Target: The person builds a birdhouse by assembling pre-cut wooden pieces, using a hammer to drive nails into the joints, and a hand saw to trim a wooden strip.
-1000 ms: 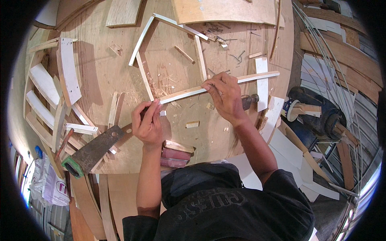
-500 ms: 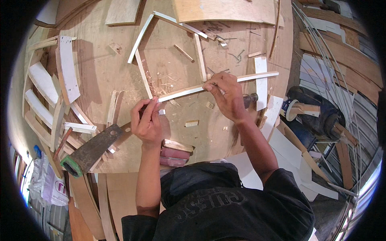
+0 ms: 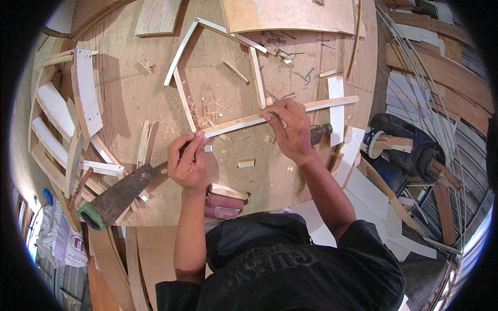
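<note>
A long wooden strip (image 3: pixel 233 125) with a white edge runs slantwise across the bench between my hands. My left hand (image 3: pixel 188 161) pinches its left end. Farther right, my right hand (image 3: pixel 291 127) grips it with fingers and thumb, and the strip's right end reaches over a white board (image 3: pixel 336 111). Beyond it lie narrow strips in an open frame shape: a left strip (image 3: pixel 185 101), a right strip (image 3: pixel 257 78) and a white-edged corner (image 3: pixel 180 54) at the far left. The near ends of the left and right strips come close to the strip in my hands.
A handsaw (image 3: pixel 122 194) with a green handle lies left of my left hand. Curved wooden frame pieces (image 3: pixel 88 93) stand at the left. Loose nails (image 3: pixel 306 75) and sawdust (image 3: pixel 181 111) are scattered around. A hammer head (image 3: pixel 320 133) shows beside my right wrist. Reddish blocks (image 3: pixel 224 202) sit near me.
The strip and both hands have shifted slightly toward me, and my left hand a little to the left. Both hands keep their hold on the strip.
</note>
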Motion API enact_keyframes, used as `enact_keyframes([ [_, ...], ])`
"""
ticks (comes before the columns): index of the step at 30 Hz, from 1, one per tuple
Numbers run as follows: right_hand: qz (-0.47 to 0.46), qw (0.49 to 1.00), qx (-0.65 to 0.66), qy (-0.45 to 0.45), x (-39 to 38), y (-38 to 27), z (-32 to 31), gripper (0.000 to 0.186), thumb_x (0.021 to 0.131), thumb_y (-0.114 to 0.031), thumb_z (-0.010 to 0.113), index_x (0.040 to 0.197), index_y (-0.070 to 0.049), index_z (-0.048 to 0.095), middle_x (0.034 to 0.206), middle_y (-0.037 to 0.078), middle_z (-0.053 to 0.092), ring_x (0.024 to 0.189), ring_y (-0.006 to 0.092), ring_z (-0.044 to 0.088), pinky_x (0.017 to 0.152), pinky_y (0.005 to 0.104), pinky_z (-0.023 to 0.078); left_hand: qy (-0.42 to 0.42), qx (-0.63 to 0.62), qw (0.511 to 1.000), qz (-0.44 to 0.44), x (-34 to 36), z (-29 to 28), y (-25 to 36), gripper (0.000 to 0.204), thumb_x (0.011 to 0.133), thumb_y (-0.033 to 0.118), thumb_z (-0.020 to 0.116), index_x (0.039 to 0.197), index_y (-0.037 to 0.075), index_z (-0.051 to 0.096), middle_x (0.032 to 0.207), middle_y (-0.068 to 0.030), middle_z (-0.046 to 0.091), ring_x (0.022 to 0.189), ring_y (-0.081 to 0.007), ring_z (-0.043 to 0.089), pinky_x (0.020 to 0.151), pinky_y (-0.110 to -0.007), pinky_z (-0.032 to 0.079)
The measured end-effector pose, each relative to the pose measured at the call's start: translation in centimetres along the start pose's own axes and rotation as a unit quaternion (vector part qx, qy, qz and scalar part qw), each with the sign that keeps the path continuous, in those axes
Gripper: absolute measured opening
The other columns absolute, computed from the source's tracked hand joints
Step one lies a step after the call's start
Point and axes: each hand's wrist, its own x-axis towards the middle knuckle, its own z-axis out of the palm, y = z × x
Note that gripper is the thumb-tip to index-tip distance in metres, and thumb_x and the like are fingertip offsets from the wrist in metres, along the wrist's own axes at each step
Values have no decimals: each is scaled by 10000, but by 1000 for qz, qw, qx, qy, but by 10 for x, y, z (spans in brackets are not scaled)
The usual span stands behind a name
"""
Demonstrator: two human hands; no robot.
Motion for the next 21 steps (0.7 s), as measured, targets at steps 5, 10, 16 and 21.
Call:
enact_keyframes([
  [5, 22, 999, -24, -16, 1, -2, 1, 98, 967, -172, 737, 989, -87, 782, 917, 83, 699, 907, 286, 662, 858, 396, 476, -2, -5, 1000, -3, -1, 1, -2, 273, 805, -107, 836, 1047, 19, 834, 1030, -83, 715, 895, -175, 715, 733, -299, 611],
  [10, 17, 999, -32, -13, -2, -4, 2, 97, 959, -180, 737, 970, -91, 775, 916, 65, 683, 905, 269, 649, 887, 406, 444, -5, -16, 1000, 5, -3, 0, -3, 273, 784, -136, 833, 1020, 2, 830, 1010, -88, 716, 893, -185, 717, 739, -305, 611],
  [16, 15, 999, -47, -5, -4, -4, 4, 101, 961, -199, 727, 960, -109, 772, 917, 33, 678, 915, 242, 642, 920, 398, 416, -2, -28, 1000, 10, 0, 0, -1, 232, 776, -147, 831, 963, -11, 818, 986, -105, 718, 877, -212, 713, 748, -324, 609],
  [21, 20, 999, -43, -6, -7, -3, 3, 103, 966, -205, 721, 976, -116, 771, 933, 31, 684, 932, 239, 646, 933, 395, 416, 5, -29, 1000, 5, -2, 2, -1, 213, 765, -129, 850, 933, -3, 815, 972, -98, 722, 877, -216, 704, 734, -329, 590],
])
